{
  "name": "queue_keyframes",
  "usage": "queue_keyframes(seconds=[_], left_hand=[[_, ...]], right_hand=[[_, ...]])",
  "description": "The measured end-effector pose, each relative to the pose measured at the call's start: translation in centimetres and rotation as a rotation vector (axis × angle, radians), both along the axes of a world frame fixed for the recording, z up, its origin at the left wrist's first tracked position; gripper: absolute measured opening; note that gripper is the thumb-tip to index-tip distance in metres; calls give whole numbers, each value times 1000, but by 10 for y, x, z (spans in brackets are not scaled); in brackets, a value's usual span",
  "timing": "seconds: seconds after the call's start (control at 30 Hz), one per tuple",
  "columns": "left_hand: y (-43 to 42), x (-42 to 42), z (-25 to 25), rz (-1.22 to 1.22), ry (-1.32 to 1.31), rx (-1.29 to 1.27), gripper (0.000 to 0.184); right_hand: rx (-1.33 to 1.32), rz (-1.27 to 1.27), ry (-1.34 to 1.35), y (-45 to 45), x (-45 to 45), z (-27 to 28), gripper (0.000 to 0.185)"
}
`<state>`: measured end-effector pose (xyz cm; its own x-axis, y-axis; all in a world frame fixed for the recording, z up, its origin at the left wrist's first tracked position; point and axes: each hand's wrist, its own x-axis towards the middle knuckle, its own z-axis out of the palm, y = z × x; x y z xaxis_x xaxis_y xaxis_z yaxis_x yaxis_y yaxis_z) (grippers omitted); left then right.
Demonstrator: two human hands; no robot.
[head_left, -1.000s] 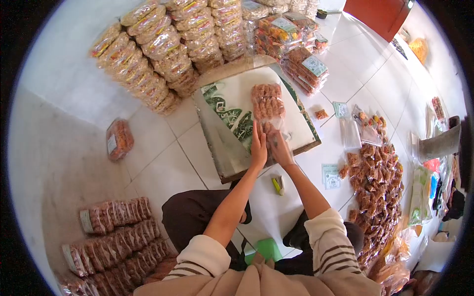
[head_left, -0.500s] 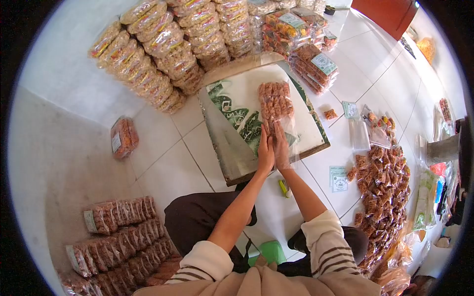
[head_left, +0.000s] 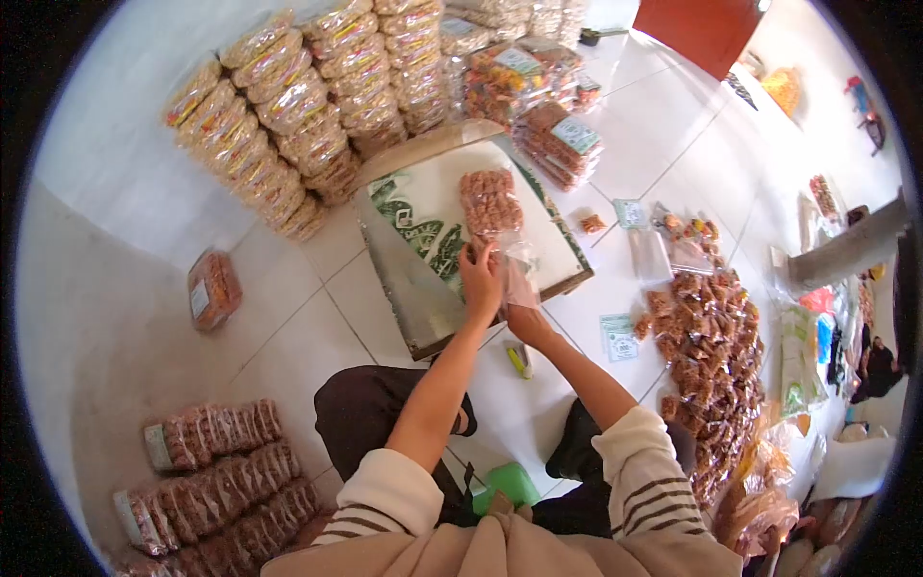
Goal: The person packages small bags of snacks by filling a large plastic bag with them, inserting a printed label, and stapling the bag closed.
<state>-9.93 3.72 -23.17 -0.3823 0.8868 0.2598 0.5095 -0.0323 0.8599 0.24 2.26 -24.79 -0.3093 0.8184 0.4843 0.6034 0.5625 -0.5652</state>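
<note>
A clear plastic bag (head_left: 516,252) filled with small brown snack packs (head_left: 490,202) lies on a board-topped box (head_left: 433,317) with white and green print. My left hand (head_left: 481,277) is closed on the bag just below the packs, its fingers bent against the film. Lower and to the right, my right hand (head_left: 522,306) grips the loose, unfilled end of the bag. Film partly covers its fingers. Below the box, a yellow-green cutter (head_left: 520,360) rests on the floor.
Loose small brown packs (head_left: 716,375) form a heap on the right. Printed labels (head_left: 619,337) and clear bags (head_left: 650,256) lie beside it. Tall stacks of pale snack bags (head_left: 279,77) stand at the back left. Filled brown bags (head_left: 212,486) lie at lower left.
My hands have separated from their palm-to-palm position on the bag. The left has its fingers bent at the neck; the right has moved lower with the loose end. The camera view has shifted.
</note>
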Motion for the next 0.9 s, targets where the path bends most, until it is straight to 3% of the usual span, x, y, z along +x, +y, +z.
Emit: queue_keyframes(seconds=[0.07,0.1,0.17,0.3,0.4,0.47,0.53,0.57,0.6,0.67,0.7,0.8,0.9], left_hand=[[2,-2,4,60,118,-71,32],[4,2,11,38,109,-50,32],[7,19,28,275,287,-36,32],[0,89,65,-47,176,350,29],[-21,145,80,-372,91,408,25],[-44,178,90,-484,61,295,24],[-60,204,85,-610,27,249,23],[-66,218,80,-680,45,221,23],[-71,231,76,-748,64,193,24],[-82,252,73,-830,109,174,24],[-83,262,65,-927,100,138,24],[-89,297,22,-1088,51,-11,25],[-100,320,-3,-1144,143,76,25]], right_hand=[[-491,319,-550,-17,21,32,38],[-479,290,-556,-25,32,40,38],[-254,502,-600,-38,58,57,42],[-535,293,-616,-52,122,103,37],[-591,83,-426,-71,188,150,39],[-695,-49,-284,-77,246,151,35],[-385,41,68,-110,295,157,31],[-97,-27,-410,-123,319,162,28],[-104,-56,-398,-140,332,167,28],[-551,-527,99,-173,357,165,28],[-391,-471,151,-181,392,123,26],[-464,-748,323,-217,426,70,25],[-545,-891,343,-239,434,27,23]])
